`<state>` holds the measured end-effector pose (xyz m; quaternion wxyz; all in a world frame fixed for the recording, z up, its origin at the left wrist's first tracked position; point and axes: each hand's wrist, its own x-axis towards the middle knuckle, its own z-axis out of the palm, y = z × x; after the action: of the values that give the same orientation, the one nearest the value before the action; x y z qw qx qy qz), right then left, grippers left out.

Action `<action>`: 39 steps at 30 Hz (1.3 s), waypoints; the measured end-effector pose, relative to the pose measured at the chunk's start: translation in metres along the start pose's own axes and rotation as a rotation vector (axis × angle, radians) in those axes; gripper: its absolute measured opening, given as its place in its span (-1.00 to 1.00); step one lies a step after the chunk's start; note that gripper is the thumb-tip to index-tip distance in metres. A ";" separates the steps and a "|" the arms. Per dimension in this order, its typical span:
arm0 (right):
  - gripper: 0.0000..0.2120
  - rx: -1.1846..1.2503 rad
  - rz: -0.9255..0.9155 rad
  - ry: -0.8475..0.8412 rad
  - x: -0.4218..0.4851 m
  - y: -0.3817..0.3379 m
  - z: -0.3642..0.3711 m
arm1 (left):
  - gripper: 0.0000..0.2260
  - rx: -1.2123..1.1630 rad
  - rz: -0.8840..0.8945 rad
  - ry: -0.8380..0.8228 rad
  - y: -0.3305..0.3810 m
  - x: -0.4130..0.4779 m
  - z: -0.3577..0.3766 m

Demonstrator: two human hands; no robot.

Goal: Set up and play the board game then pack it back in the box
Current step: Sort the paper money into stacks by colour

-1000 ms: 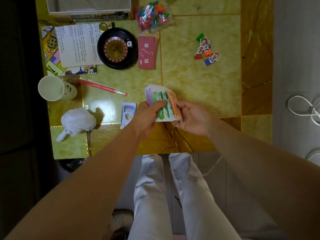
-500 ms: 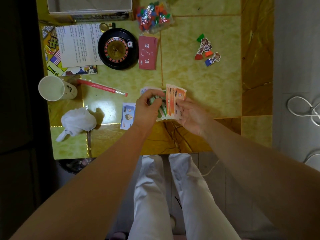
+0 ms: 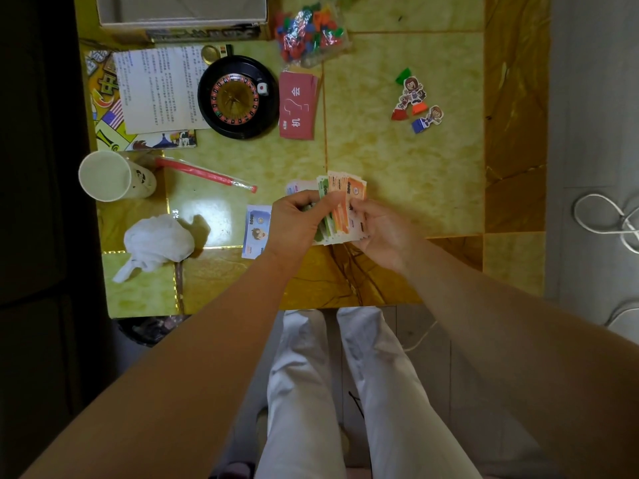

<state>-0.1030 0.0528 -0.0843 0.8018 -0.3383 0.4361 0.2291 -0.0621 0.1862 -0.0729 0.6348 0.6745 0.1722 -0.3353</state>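
Observation:
Both hands hold a fanned stack of play-money notes [image 3: 342, 202] over the table's near edge. My left hand [image 3: 299, 223] grips the green and pink notes from the left; my right hand [image 3: 383, 233] pinches the orange notes from the right. One blue note [image 3: 256, 231] lies flat on the table just left of my left hand. Farther back lie a red card stack [image 3: 298, 105], a black roulette wheel [image 3: 238, 97], a bag of coloured plastic pieces [image 3: 311, 32], cardboard character pawns [image 3: 415, 98], a rules sheet [image 3: 157, 88] on the folded board [image 3: 103, 108], and the game box [image 3: 179, 12].
A paper cup [image 3: 110, 176] stands at the left edge, with a wrapped red straw [image 3: 207, 174] beside it and a crumpled white tissue [image 3: 155, 242] nearer me. The yellow tiled table [image 3: 408, 174] ends at my legs. White cables [image 3: 608, 216] lie on the floor at right.
The stack was squared up in both hands a second ago. Now the orange notes are pulled apart to the right and stand fanned from the green ones.

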 end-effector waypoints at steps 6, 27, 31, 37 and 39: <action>-0.78 0.054 0.056 -0.019 -0.001 -0.003 0.002 | -0.79 -0.115 -0.032 -0.080 -0.004 0.000 -0.006; -0.78 0.136 0.049 -0.030 -0.002 -0.003 -0.001 | -0.63 0.049 0.167 0.042 0.001 0.001 0.000; -0.79 0.131 0.014 -0.050 0.000 -0.001 0.000 | -0.77 0.085 0.082 0.038 0.005 0.002 0.002; -0.79 0.081 -0.013 -0.048 0.001 -0.001 0.006 | -0.87 0.114 0.058 0.036 0.006 0.006 0.003; -0.79 0.081 -0.019 -0.028 0.000 -0.002 0.005 | -0.91 0.108 0.062 0.064 0.005 0.007 0.001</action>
<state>-0.0988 0.0548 -0.0816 0.8229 -0.3065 0.4306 0.2084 -0.0535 0.1833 -0.0739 0.6017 0.7231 0.1531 -0.3028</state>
